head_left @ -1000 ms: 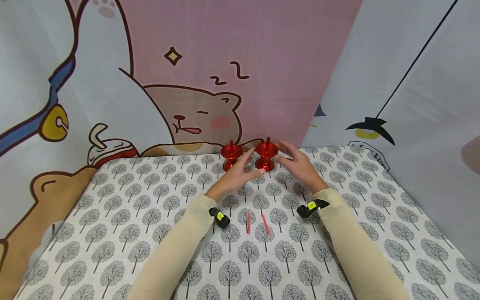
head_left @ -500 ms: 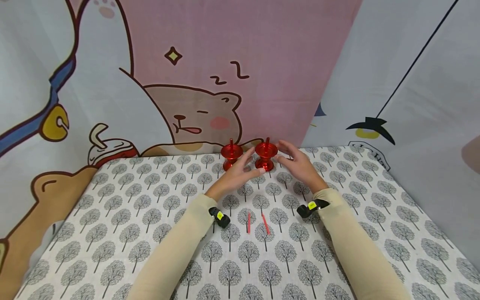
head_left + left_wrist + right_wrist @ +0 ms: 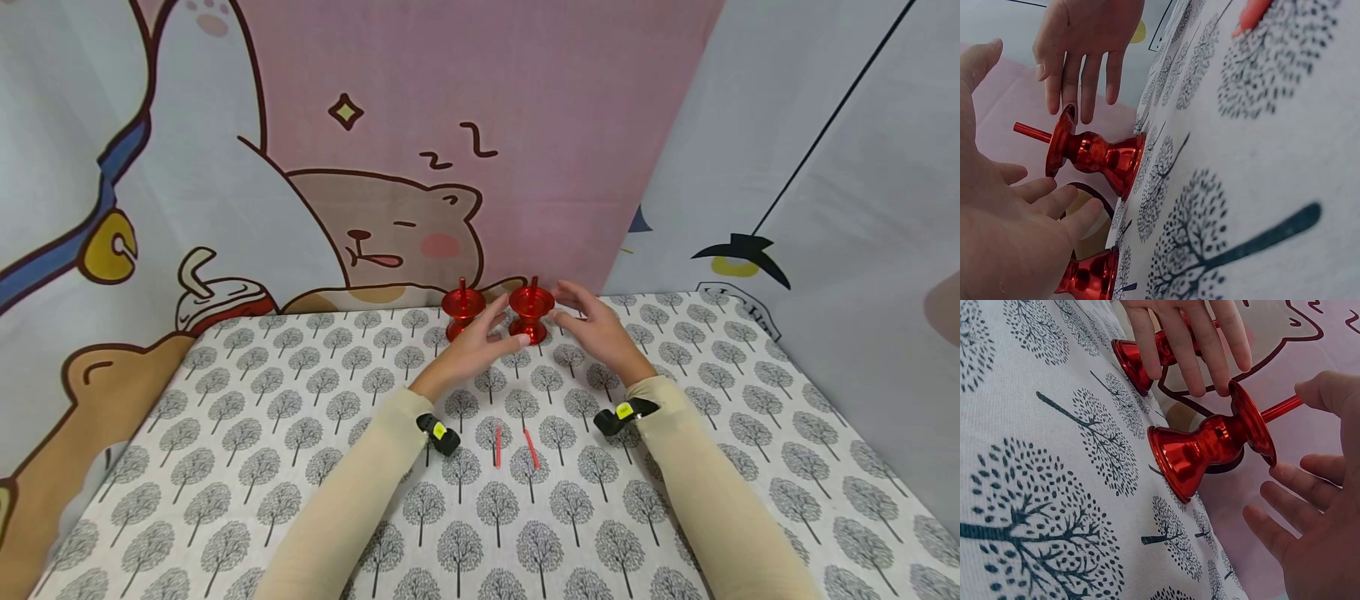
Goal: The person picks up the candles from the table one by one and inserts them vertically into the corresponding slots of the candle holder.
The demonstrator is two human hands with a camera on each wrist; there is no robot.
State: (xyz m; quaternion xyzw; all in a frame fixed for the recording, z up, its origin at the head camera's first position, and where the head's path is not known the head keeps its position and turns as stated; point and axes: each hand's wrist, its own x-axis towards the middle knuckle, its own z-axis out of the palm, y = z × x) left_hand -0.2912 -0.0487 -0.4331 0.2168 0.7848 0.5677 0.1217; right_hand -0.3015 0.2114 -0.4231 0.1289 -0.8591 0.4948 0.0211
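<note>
Two shiny red candle holders, each with a dish and an upright rod, stand upright near the back of the table in the head view. My left hand (image 3: 474, 346) and right hand (image 3: 598, 329) flank the right holder (image 3: 531, 307), fingers spread and loosely extended. In the left wrist view, the right hand's fingertips meet or nearly meet the dish rim of this holder (image 3: 1092, 152). The left fingers lie close to its opposite side in the right wrist view; contact is hard to tell. The left holder (image 3: 462, 305) stands behind my left hand, its base partly covered.
Two thin red sticks (image 3: 498, 447) lie apart on the tree-print tablecloth (image 3: 300, 500), between my wrists. A cartoon-printed curtain (image 3: 555, 150) hangs right behind the holders, along the table's back edge.
The right candle holder has shifted very slightly left and towards me, between my hands. Both hands stay almost in place. The left holder and the red sticks have not moved.
</note>
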